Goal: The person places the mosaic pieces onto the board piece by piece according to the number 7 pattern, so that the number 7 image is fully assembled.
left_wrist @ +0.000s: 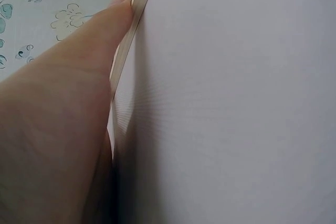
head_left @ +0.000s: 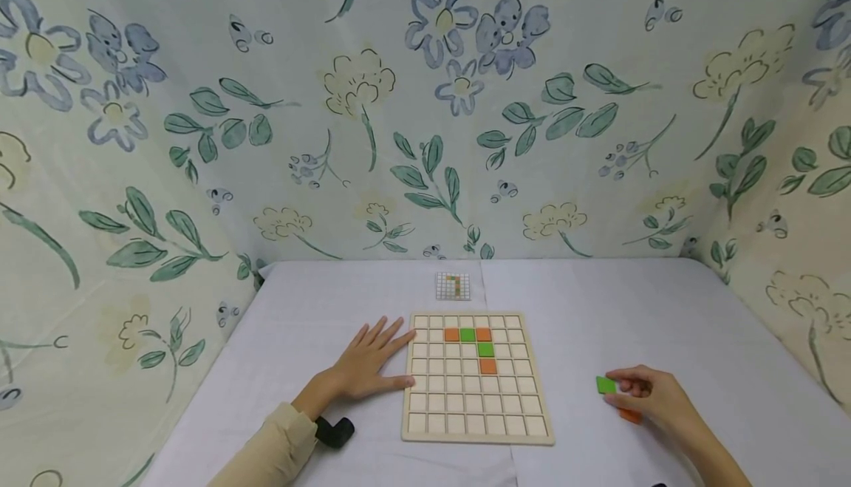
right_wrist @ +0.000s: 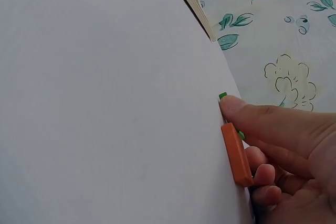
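Note:
A wooden grid board (head_left: pixel 477 440) lies on the white table. Along its upper rows, an orange tile (head_left: pixel 451 335), a green tile (head_left: pixel 467 335) and another orange one (head_left: pixel 483 335) form a row, with a green tile (head_left: pixel 486 349) and an orange tile (head_left: pixel 488 366) running down from its right end. My left hand (head_left: pixel 364 365) is spread flat, thumb and fingertips touching the board's left edge. Off to the right of the board, my right hand (head_left: pixel 651 394) pinches a loose green tile (head_left: pixel 606 385) between thumb and fingers. Partly hidden beneath that hand is an orange tile (right_wrist: pixel 237 156).
Behind the board lies a small printed grid card (head_left: pixel 453 287) with a coloured pattern. A black object (head_left: pixel 335 432) shows by the left wrist. Floral cloth (head_left: pixel 425 125) hangs behind and at both sides of the table (head_left: pixel 319 287).

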`<state>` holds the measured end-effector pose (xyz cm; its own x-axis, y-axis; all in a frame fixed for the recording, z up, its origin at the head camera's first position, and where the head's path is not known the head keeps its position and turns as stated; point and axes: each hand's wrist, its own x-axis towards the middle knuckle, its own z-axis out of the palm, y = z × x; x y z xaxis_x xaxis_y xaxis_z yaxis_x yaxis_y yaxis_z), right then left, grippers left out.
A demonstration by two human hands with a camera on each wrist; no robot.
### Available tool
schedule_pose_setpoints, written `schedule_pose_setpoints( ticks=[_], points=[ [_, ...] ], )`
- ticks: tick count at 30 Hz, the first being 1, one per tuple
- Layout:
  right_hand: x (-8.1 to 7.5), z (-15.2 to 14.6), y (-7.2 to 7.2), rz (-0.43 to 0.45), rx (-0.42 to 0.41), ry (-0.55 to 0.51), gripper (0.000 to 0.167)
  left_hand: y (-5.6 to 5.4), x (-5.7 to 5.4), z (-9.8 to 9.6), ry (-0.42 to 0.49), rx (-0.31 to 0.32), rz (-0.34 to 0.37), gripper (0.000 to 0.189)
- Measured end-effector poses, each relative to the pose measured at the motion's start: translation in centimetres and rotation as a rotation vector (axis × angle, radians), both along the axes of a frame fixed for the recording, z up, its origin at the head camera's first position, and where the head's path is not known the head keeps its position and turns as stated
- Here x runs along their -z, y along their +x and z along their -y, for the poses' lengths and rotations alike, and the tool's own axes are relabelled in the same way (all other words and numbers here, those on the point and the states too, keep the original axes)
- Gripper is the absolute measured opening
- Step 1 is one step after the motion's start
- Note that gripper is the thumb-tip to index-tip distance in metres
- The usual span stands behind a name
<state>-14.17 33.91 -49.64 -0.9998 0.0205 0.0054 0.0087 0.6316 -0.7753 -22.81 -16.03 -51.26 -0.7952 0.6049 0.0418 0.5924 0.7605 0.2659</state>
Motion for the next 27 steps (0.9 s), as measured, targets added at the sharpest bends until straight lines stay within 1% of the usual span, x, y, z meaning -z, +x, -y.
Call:
schedule_pose_setpoints(
  ticks=[5,11,19,24,27],
  points=[
    [0.04,0.03,-0.03,-0.007,-0.013,0.009,0.039,-0.07,-0.12,-0.03,-0.009,-0.003,0.000,0.089],
    [0.21,-0.03,-0.08,-0.015,-0.023,0.032,0.034,-0.25,0.27,0.05,-0.012,-0.006,-0.010,0.088],
    [0.45,0.04,0.18,-0.059,-0.056,0.045,0.029,-0.35,0.56,0.16,-0.028,-0.015,-0.007,0.090],
    [0.27,0.05,0.20,-0.059,-0.056,0.052,0.030,-0.19,0.29,0.09,-0.026,-0.019,0.009,0.090],
    [0.18,0.05,0.24,-0.081,-0.049,0.063,0.029,-0.12,0.20,0.01,-0.031,-0.020,0.016,0.090]
  ],
)
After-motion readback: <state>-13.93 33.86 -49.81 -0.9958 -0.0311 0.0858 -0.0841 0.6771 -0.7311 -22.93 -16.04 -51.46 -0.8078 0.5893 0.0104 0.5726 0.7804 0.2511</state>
